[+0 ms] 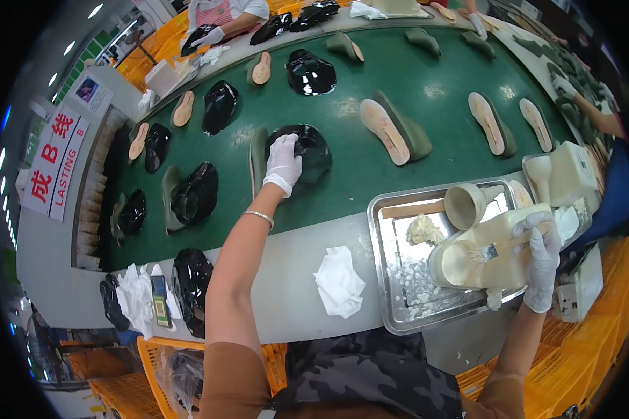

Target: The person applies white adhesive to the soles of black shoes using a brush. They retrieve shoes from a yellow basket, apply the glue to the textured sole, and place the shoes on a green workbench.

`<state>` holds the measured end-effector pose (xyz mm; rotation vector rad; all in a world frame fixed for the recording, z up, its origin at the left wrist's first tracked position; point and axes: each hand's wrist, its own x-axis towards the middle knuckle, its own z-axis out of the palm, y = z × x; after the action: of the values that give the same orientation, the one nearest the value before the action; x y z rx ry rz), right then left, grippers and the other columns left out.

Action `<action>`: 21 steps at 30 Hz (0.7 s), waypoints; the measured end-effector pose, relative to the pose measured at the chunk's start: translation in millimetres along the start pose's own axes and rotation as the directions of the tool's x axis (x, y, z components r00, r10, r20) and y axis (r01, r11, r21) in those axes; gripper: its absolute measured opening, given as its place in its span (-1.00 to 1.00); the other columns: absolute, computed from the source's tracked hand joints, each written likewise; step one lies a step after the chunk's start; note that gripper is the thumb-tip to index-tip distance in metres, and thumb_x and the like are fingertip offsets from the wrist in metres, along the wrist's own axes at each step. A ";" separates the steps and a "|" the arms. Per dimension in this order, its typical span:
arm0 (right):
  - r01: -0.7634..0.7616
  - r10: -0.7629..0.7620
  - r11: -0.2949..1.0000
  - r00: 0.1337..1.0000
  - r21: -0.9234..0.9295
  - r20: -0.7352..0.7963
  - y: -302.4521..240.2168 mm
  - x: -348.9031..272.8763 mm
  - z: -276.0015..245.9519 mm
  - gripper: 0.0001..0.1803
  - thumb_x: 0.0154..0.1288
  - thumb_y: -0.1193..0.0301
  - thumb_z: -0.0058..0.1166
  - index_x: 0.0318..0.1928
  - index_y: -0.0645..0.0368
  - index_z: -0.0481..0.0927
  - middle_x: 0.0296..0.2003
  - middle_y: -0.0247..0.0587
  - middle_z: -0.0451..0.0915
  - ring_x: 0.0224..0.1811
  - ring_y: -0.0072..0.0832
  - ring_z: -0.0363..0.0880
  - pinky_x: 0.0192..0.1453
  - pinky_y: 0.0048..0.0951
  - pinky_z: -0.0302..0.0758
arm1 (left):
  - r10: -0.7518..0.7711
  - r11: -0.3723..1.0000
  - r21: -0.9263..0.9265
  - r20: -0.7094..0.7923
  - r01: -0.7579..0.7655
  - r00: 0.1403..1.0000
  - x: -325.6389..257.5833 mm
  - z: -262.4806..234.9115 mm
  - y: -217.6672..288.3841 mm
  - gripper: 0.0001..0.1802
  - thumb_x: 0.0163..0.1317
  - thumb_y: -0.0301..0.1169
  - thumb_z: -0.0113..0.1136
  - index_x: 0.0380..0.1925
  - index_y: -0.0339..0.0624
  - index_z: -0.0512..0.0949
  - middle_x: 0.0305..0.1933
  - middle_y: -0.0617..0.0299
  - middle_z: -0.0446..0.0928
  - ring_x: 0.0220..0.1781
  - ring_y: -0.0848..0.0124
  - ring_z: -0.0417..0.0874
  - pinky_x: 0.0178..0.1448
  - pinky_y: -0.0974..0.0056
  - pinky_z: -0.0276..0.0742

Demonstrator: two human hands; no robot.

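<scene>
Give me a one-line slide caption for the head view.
Gloved left hand grips a black shoe upper on the green conveyor; right hand holds a brush over the metal tray.

Glossy black upper, matt belt, metal tray
</scene>
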<state>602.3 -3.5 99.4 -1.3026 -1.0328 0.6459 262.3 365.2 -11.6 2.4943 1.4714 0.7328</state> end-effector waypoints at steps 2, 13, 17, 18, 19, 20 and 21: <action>0.005 -0.008 0.998 0.999 -0.056 -0.040 3.0 -1.5 -2.8 -0.70 0.33 0.22 0.05 -0.15 0.19 0.40 -0.35 -0.21 0.53 -0.45 -0.61 0.43 -0.38 -0.64 0.38 | 0.140 0.989 -0.018 -0.164 -0.145 0.976 -21.3 -16.3 -9.0 -0.55 0.00 -0.58 0.17 -0.01 -0.21 0.46 0.05 0.01 0.48 0.11 0.03 0.48 0.24 0.14 0.37; 0.028 -0.031 0.997 0.999 -0.070 -0.036 23.7 -1.0 -21.6 -0.83 0.41 0.36 -0.08 -0.07 0.14 0.42 -0.23 -0.30 0.47 -0.32 -0.68 0.36 -0.35 -0.72 0.29 | -0.419 0.899 -0.168 -0.070 0.404 0.905 -264.8 -251.2 -102.3 -0.62 0.14 -0.59 0.11 0.01 -0.34 0.47 0.01 0.03 0.54 0.06 0.28 0.56 0.17 0.27 0.42; 0.024 -0.022 0.997 0.999 -0.075 0.028 21.6 3.6 -20.3 -0.81 0.42 0.33 -0.09 -0.06 0.13 0.42 -0.28 -0.33 0.47 -0.44 -0.71 0.30 -0.37 -0.72 0.26 | -0.354 0.935 0.036 0.107 0.352 0.929 -320.7 -264.1 -84.9 -0.52 0.02 -0.54 0.24 0.03 -0.30 0.46 -0.05 0.03 0.55 0.01 0.17 0.55 0.13 0.22 0.44; 0.014 -0.015 0.994 1.000 -0.113 -0.004 20.5 4.1 -19.4 -0.81 0.43 0.33 -0.09 -0.06 0.13 0.43 -0.28 -0.34 0.48 -0.45 -0.71 0.30 -0.37 -0.73 0.26 | -0.369 0.922 0.175 0.119 0.347 0.922 -326.3 -258.6 -79.6 -0.44 -0.05 -0.48 0.31 0.05 -0.23 0.45 -0.10 0.02 0.52 -0.04 0.09 0.53 0.07 0.15 0.44; 0.012 -0.016 0.992 1.000 -0.129 -0.027 19.7 4.1 -18.2 -0.81 0.43 0.33 -0.10 -0.07 0.13 0.43 -0.28 -0.34 0.48 -0.46 -0.71 0.30 -0.37 -0.73 0.26 | -0.349 0.904 0.301 0.107 0.304 0.931 -329.4 -251.9 -75.8 -0.42 -0.07 -0.45 0.33 0.05 -0.19 0.44 -0.13 0.03 0.50 -0.07 0.09 0.52 0.04 0.13 0.44; 0.000 -0.005 0.993 0.999 -0.117 -0.041 18.9 4.2 -17.2 -0.82 0.43 0.33 -0.11 -0.07 0.13 0.43 -0.28 -0.35 0.48 -0.47 -0.71 0.29 -0.37 -0.73 0.25 | -0.353 0.861 0.422 0.097 0.283 0.930 -330.6 -244.6 -73.1 -0.41 -0.09 -0.42 0.34 0.04 -0.15 0.44 -0.16 0.04 0.48 -0.11 0.08 0.51 0.01 0.10 0.44; 0.015 -0.021 0.990 0.999 -0.143 -0.040 18.4 4.1 -16.2 -0.82 0.44 0.34 -0.11 -0.07 0.14 0.44 -0.28 -0.35 0.48 -0.47 -0.71 0.29 -0.37 -0.73 0.25 | -0.372 0.835 0.461 0.073 0.299 0.926 -330.8 -237.6 -71.9 -0.44 -0.08 -0.42 0.33 0.02 -0.14 0.44 -0.18 0.05 0.47 -0.13 0.09 0.51 -0.02 0.10 0.45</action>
<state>621.3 -3.8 83.5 -1.4242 -1.0709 0.5366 -40.2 92.1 58.6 2.3927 2.1324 0.1348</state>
